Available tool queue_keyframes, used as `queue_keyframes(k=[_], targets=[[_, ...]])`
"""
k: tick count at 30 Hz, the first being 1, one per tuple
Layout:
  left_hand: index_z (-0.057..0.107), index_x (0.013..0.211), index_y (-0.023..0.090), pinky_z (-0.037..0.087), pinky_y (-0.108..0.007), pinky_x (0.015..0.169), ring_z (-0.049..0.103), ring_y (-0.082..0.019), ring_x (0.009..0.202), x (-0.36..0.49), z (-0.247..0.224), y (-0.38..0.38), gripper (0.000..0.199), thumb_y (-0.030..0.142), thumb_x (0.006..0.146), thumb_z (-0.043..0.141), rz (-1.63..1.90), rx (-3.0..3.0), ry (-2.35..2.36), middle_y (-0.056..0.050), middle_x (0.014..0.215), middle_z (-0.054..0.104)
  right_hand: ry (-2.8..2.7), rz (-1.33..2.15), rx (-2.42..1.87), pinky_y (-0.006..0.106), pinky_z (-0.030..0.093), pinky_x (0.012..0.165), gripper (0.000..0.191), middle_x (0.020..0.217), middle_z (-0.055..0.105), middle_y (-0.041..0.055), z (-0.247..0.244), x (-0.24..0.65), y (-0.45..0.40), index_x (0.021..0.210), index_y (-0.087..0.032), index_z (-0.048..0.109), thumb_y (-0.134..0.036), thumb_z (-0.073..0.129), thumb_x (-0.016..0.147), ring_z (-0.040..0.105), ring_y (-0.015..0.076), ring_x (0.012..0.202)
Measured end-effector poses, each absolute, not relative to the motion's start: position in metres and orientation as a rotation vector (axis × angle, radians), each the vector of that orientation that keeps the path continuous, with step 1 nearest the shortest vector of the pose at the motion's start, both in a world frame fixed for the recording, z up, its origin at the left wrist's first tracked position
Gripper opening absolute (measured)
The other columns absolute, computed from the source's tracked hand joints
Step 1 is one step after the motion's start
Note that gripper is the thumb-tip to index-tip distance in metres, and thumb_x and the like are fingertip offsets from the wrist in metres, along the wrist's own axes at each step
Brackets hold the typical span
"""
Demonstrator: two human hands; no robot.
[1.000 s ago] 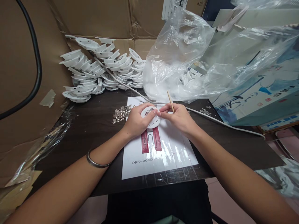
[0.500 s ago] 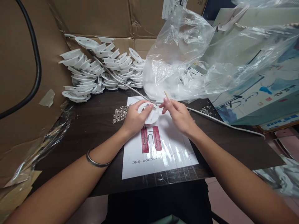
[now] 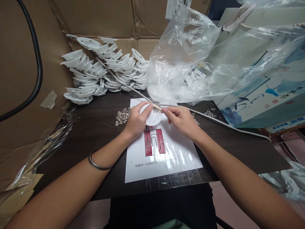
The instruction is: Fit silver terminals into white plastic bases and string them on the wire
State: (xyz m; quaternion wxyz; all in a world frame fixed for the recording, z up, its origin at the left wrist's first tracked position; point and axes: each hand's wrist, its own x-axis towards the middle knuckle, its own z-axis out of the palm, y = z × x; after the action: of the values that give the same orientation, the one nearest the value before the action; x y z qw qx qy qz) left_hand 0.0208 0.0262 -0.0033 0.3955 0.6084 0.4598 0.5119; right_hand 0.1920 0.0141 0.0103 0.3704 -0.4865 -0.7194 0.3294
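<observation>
A round white plastic disc (image 3: pixel 154 117) is gripped at its left side by my left hand (image 3: pixel 138 120), thumb on top. Between the fingertips of my right hand (image 3: pixel 182 120) is a thin pale wooden stick (image 3: pixel 157 107), its far end against the upper part of the disc. Below both hands lies a white printed sheet (image 3: pixel 164 173) with a red diagram and lettering, under clear film. Small metal parts (image 3: pixel 122 116) form a pile just left of my left hand. Some more metal pieces show partly behind my right hand.
Stacks of white discs (image 3: pixel 83 82) stand at the back left. A clear plastic bag (image 3: pixel 176 63) holding white parts is behind my hands. A grey cable (image 3: pixel 228 125) crosses the dark table (image 3: pixel 95 127). Loose metal bits (image 3: pixel 210 114) lie right, near a patterned box (image 3: pixel 267 92).
My right hand has tipped the stick from upright down to the left, bringing its end onto the disc. My left hand still holds the disc in nearly the same place.
</observation>
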Motion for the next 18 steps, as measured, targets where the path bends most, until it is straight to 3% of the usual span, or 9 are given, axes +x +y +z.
queue_keyframes(k=[4, 18], targets=[[0.064, 0.077, 0.018, 0.044, -0.028, 0.064, 0.055, -0.015, 0.066, 0.0203, -0.0034, 0.026, 0.023, 0.038, 0.083, 0.056, 1.291, 1.562, 1.173, -0.001, 0.071, 0.061, -1.841, 0.86, -1.228, 0.027, 0.031, 0.059, 0.032, 0.057, 0.048, -0.0033, 0.0102, 0.1913, 0.0147, 0.075, -0.018, 0.067, -0.039, 0.05, 0.091, 0.042, 0.0102, 0.059], [0.065, 0.075, 0.018, 0.047, -0.027, 0.063, 0.059, -0.016, 0.068, 0.022, 0.0005, 0.0247, 0.023, 0.04, 0.082, 0.061, 1.293, 1.646, 1.22, -0.002, 0.07, 0.064, -1.879, 0.884, -1.197, 0.027, 0.03, 0.058, 0.034, 0.057, 0.043, -0.0031, 0.0114, 0.1909, 0.0132, 0.067, -0.019, 0.063, -0.039, 0.05, 0.091, 0.037, 0.0102, 0.057]])
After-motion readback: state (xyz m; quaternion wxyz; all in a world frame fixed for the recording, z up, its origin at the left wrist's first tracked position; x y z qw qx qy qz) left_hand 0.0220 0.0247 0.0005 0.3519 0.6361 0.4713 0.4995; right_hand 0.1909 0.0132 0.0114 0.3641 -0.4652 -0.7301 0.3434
